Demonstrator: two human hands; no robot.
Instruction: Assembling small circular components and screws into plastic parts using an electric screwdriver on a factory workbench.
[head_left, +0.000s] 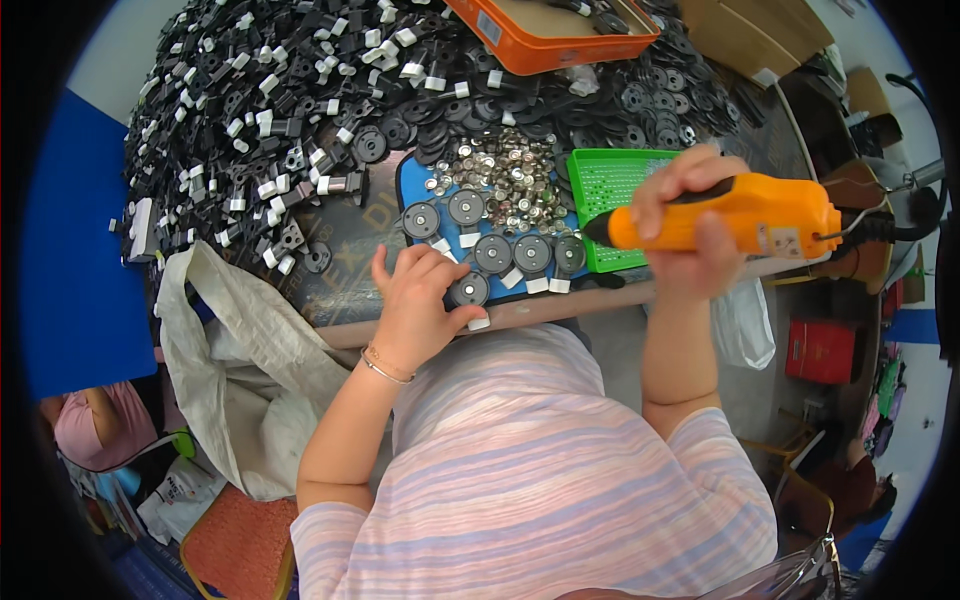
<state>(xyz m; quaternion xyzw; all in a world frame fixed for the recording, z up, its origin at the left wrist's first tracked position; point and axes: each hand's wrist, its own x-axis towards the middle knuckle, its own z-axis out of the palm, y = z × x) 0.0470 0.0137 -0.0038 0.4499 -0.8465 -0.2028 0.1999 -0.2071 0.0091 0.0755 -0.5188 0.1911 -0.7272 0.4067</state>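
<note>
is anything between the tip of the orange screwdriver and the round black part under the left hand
Nothing visible blocks it. The orange screwdriver in the right hand points left over the blue mat; the round black part under the left hand sits lower left, with similar discs beside the path.

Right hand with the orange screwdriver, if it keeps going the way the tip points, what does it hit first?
Probably the round black disc part nearest the electric screwdriver tip, left of the right hand; depth is unclear.
</note>
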